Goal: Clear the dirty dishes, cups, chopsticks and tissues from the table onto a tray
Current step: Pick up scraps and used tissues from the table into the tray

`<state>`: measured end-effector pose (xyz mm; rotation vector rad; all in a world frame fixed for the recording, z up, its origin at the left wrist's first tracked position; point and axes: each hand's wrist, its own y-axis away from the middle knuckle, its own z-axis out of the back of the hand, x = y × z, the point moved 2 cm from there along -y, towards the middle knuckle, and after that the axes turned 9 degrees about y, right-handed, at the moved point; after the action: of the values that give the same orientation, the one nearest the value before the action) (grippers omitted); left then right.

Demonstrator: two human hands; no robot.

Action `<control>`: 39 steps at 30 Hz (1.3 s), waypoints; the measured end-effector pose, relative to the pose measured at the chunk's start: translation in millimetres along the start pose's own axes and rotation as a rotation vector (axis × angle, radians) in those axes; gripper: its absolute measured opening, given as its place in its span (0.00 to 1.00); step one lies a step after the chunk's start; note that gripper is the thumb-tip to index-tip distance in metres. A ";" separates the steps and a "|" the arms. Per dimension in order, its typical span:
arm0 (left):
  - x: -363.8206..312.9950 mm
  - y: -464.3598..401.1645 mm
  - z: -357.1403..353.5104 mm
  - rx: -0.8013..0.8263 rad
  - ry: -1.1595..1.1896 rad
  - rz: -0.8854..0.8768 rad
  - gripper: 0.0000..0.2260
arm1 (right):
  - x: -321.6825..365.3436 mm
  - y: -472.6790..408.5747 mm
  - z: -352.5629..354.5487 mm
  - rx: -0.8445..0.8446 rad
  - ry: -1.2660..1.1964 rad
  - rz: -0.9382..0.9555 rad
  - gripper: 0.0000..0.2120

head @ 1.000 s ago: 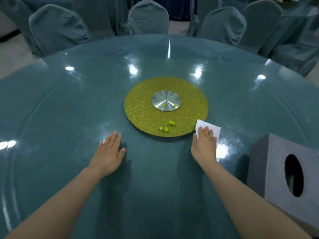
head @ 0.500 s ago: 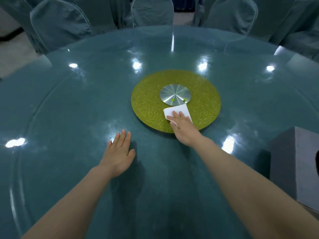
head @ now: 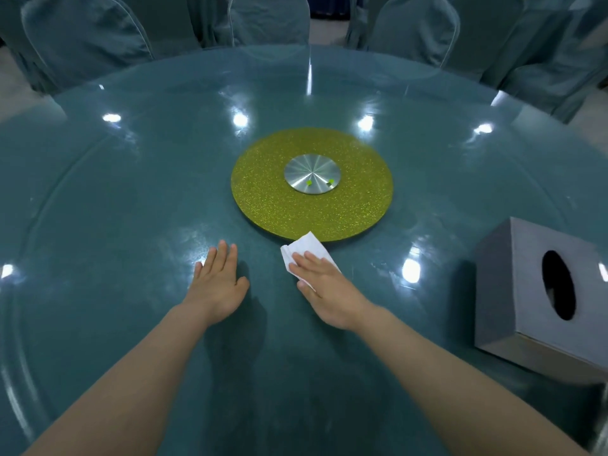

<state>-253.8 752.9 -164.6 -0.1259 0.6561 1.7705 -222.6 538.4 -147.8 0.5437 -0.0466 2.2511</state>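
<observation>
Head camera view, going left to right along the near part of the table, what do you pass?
Left hand flat on the table → white tissue → right hand pressing on that tissue → grey tissue box.

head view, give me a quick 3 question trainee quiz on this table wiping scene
1. True or false: the right hand presses a white tissue flat on the glass table.
2. Where do the two small green bits lie?
A. on the silver hub of the gold disc
B. beside the grey tissue box
C. under the left hand
3. Fill in: the left hand lies flat on the table and holds ______.

Key
1. true
2. A
3. nothing
</observation>
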 end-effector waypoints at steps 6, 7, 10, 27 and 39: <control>-5.3 0.5 -4.7 0.018 0.019 0.015 0.29 | 16.5 27.7 -11.0 0.058 -0.041 -0.025 0.25; -6.3 1.2 -6.0 0.015 0.031 0.018 0.29 | 16.5 29.7 -9.6 0.047 -0.110 -0.050 0.24; -6.9 2.3 -10.8 0.004 0.047 0.020 0.29 | 11.7 29.7 -4.6 0.033 -0.063 -0.062 0.21; -17.6 11.9 -32.3 -0.120 -0.032 0.036 0.30 | 3.7 16.1 20.0 -0.005 0.150 -0.299 0.16; -10.7 18.9 -27.1 -0.189 -0.005 -0.066 0.32 | 9.2 26.1 14.4 0.038 0.162 -0.295 0.18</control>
<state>-274.5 727.4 -176.1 -0.2697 0.4747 1.7657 -241.5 524.3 -127.5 0.3596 0.1494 2.0024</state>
